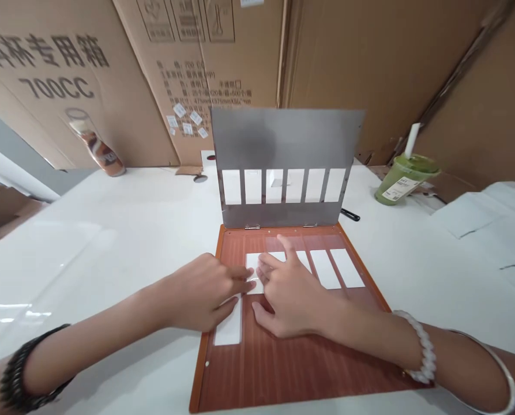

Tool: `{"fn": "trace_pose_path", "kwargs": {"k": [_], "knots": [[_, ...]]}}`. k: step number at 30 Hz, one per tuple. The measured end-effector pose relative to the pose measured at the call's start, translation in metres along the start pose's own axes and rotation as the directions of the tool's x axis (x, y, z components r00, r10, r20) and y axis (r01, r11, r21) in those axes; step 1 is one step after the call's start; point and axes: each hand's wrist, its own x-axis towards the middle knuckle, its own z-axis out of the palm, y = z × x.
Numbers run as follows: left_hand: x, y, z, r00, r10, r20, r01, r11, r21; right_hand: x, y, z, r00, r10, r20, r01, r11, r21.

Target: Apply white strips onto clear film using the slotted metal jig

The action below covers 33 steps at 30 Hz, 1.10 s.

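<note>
Cardboard boxes [110,75] back a white table [123,230]. On it lies a ribbed orange-brown board [292,363], its hinged grey metal stencil [283,144] with 6 slots raised. Both hands meet over thin white rectangular cards [335,268]: left hand [205,291] pinches 1 card edge, right hand [289,294] presses flat, fingers spread.

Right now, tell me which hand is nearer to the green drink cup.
Right. The right hand rests on the brown board among the white strips, on the side toward the green drink cup at the table's far right. The left hand lies farther left, over the loose white strip.
</note>
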Motion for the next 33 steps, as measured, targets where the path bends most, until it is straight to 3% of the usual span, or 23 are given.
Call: {"fn": "trace_pose_path", "kwargs": {"k": [3,7,16,19,22,24,26,27,30,32,33], "knots": [[0.008,0.009,-0.011,0.996,0.008,0.088,-0.004,0.999,-0.038,0.003,-0.004,-0.008,0.998,0.0,0.057,-0.001,1.0,0.015],[0.019,0.018,-0.018,0.987,-0.094,0.132,0.103,0.993,-0.064,0.004,-0.003,-0.013,0.995,0.002,0.1,-0.004,1.0,0.017],[0.039,0.036,-0.021,0.941,-0.288,0.178,0.277,0.957,0.083,0.003,-0.003,-0.013,0.984,0.139,0.115,-0.138,0.99,-0.009],[0.049,0.042,-0.02,0.91,-0.373,0.183,0.35,0.925,0.149,-0.006,-0.002,-0.016,0.98,0.176,0.089,-0.175,0.984,-0.017],[0.051,0.043,-0.019,0.877,-0.461,0.135,0.434,0.881,0.189,-0.029,0.008,-0.022,0.962,0.273,-0.027,-0.273,0.961,-0.032],[0.043,0.04,-0.019,0.85,-0.526,0.04,0.509,0.837,0.201,-0.055,0.021,-0.024,0.911,0.39,-0.13,-0.399,0.916,-0.049],[0.026,0.037,-0.016,0.794,-0.599,-0.106,0.607,0.77,0.198,-0.087,0.037,-0.022,0.822,0.525,-0.221,-0.548,0.835,-0.054],[0.016,0.036,-0.012,0.75,-0.636,-0.182,0.661,0.727,0.185,-0.104,0.045,-0.02,0.758,0.599,-0.259,-0.63,0.775,-0.05],[-0.015,0.032,0.005,0.586,-0.735,-0.343,0.8,0.591,0.101,-0.148,0.063,-0.007,0.506,0.796,-0.332,-0.846,0.532,-0.015],[-0.027,0.031,0.021,0.48,-0.785,-0.391,0.859,0.511,0.029,-0.164,0.071,0.003,0.402,0.844,-0.355,-0.903,0.43,0.002],[-0.031,0.03,0.028,0.434,-0.805,-0.405,0.879,0.476,-0.006,-0.167,0.074,0.008,0.376,0.852,-0.364,-0.914,0.406,0.006]]}}
